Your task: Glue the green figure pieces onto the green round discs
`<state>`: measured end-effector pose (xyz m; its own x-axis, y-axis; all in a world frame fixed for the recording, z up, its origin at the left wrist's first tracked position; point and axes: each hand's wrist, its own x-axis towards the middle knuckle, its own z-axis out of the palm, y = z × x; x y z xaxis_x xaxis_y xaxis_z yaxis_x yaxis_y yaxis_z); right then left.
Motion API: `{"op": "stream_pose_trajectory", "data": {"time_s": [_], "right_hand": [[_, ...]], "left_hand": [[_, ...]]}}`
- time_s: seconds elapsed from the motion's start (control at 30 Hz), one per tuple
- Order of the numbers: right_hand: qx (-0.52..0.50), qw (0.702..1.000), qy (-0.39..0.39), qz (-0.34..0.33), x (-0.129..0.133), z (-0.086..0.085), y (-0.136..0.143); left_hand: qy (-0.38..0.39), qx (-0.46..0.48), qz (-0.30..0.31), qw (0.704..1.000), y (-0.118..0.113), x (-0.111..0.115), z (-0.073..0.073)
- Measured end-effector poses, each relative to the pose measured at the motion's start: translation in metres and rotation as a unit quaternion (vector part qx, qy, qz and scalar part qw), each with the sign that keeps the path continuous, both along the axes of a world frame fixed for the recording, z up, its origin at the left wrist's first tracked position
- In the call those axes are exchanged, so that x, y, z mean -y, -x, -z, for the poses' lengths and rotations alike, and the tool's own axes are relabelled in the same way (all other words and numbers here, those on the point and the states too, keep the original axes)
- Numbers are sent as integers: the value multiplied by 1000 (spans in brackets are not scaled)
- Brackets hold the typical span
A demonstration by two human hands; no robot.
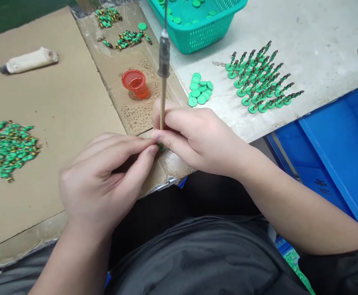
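Note:
At the table's front edge my two hands meet. My left hand [105,176] is closed in a pinch on a small green piece [162,146], mostly hidden by fingertips. Upright in my right hand [200,137] is a thin wooden stick [163,98] with a dark hub [164,55] and a thin needle-like rod at its top. My right thumb and fingers are closed round the stick's lower end, the thumb touching the left fingertips by the green piece. Just beyond them stands a small red cup [136,84] with liquid in it.
Right of the cup lie loose green discs [201,91] and rows of green discs with dark upright figures [261,82]. A green basket [209,37] stands behind. Small green-and-yellow pieces [14,147] are heaped on cardboard [59,110], near a wrapped tool [33,60]. Blue bins [335,135] stand right.

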<state>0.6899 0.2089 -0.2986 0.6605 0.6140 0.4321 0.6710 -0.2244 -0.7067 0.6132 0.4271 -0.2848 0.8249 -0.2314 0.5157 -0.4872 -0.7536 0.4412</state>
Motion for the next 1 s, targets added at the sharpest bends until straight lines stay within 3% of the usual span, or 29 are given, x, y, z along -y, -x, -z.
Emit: {"op": "stream_pose_trajectory", "data": {"time_s": [0.47,0.6,0.73,0.9,1.0], "right_hand": [[1,997,-65,-31,-10,5,-4],[-67,989,-127,41,-2,2,4],[-174,950,-232,116,14,1,22],[-204,950,-207,109,23,10,34],[-205,955,-178,121,22,12,34]], "left_hand": [[-2,7,6,1000,-1,-1,1],[18,-22,-25,999,-1,1,-1],[58,-56,-40,996,-1,3,-4],[103,-74,-56,990,1,3,-7],[172,-107,-67,977,6,3,-17]]}}
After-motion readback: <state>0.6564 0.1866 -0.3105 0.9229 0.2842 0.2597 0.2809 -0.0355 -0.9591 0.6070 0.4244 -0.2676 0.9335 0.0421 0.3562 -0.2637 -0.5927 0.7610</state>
